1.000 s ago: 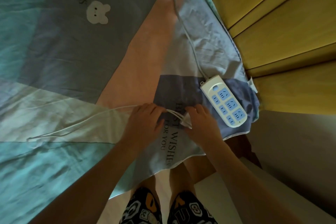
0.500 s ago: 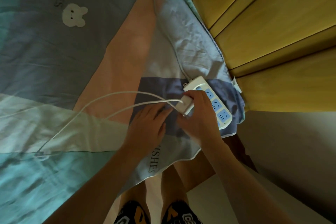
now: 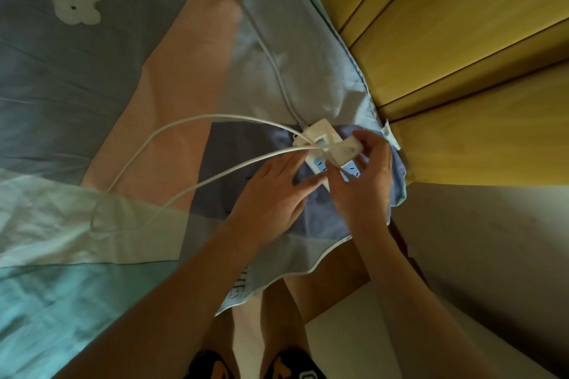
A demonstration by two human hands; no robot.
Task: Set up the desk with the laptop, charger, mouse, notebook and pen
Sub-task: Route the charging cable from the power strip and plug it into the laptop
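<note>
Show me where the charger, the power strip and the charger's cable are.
charger [image 3: 346,149], head view, on its white body between the right hand's fingers.
power strip [image 3: 320,129], head view, on its bare white end near its cord.
charger cable [image 3: 184,124], head view, on the upper loop over the bedsheet.

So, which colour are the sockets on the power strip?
Blue, on a white power strip; head view.

white charger [image 3: 346,149] held tilted above the power strip [image 3: 320,144].

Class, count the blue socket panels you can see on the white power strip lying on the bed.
2, maybe more hidden. One shows at the strip's middle beside the left hand. One sits nearer its lower end, under the right hand. The charger and hands cover the rest.
</note>
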